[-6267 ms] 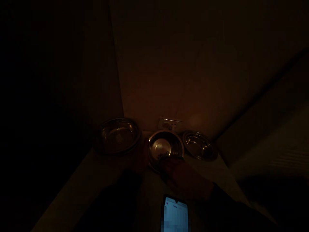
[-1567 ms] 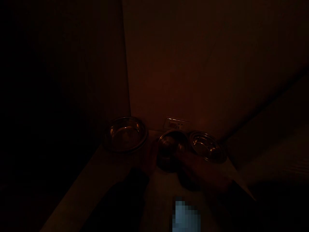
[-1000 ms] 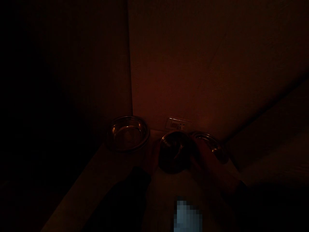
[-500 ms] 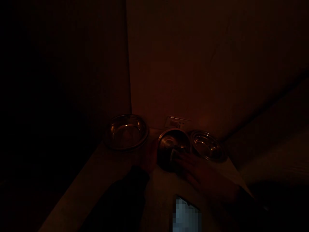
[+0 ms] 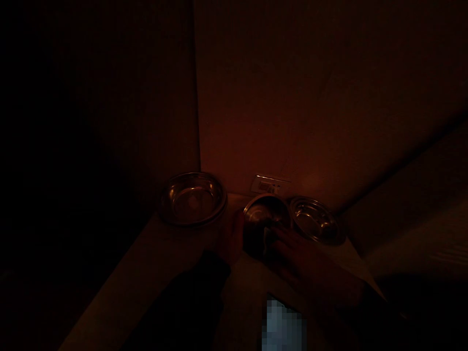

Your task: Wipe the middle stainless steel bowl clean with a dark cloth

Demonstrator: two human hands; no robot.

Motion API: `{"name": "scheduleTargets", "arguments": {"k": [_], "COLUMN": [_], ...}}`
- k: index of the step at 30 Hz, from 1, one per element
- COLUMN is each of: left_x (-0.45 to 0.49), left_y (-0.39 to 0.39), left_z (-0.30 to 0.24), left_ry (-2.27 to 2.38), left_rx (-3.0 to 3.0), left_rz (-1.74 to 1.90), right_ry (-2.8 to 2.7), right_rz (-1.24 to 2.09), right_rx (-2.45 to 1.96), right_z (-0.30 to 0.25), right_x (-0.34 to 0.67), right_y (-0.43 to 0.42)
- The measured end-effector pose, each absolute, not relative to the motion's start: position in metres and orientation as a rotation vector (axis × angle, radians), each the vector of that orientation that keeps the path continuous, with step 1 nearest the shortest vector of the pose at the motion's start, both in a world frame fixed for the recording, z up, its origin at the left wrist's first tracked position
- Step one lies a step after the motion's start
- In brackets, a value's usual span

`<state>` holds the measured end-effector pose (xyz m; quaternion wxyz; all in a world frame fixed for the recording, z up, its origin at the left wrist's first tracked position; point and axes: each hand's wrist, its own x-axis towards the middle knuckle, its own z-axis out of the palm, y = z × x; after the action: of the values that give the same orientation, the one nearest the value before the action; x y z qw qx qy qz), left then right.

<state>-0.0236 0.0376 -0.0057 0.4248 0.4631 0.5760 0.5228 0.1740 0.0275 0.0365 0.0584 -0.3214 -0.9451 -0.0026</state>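
Note:
In the dim head view, a shiny metal bowl (image 5: 258, 214) is tilted toward me on the table. My left hand (image 5: 232, 239) is closed on the bowl's left rim. My right hand (image 5: 298, 253) reaches into the bowl from the right, fingers pressed together against its inner wall. A small pale piece (image 5: 266, 238), perhaps a cloth or sponge, shows at those fingertips; the dark hides its kind.
A wide metal dish (image 5: 171, 202) stands on the left of the table (image 5: 120, 282), a smaller metal dish (image 5: 312, 219) on the right. A lit phone-like screen (image 5: 285, 326) lies in front. Behind the bowl, a small labelled plate (image 5: 270, 184) is by the wall (image 5: 270, 107).
The bowl and my left hand have shifted slightly to the right. My right hand has moved a little within the bowl, with the pale piece still at its fingers.

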Motion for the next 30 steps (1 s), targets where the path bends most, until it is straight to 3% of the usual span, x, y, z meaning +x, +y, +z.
{"name": "scheduleTargets", "arguments": {"k": [5,16,26,30], "left_x": [-0.023,-0.022,-0.022,-0.022], "left_y": [0.037,0.039,0.046,0.045], "left_z": [-0.008,-0.012,-0.014,-0.016], "left_ry": [1.430,1.526,1.598,1.634], "left_rx": [1.165,1.183,1.155,1.183], "left_rz": [1.376,1.308,1.330,1.337], "right_ry": [-2.764,-2.783,-2.962,-2.855], "right_rz": [-0.175,0.298,0.110,0.260], "right_rx": [-1.100,-0.948,-0.951,-0.911], "right_z": [0.022,0.024,0.029,0.026], "right_x": [0.169,0.131,0.158,0.139], "right_y": [0.024,0.012,0.023,0.021]}}
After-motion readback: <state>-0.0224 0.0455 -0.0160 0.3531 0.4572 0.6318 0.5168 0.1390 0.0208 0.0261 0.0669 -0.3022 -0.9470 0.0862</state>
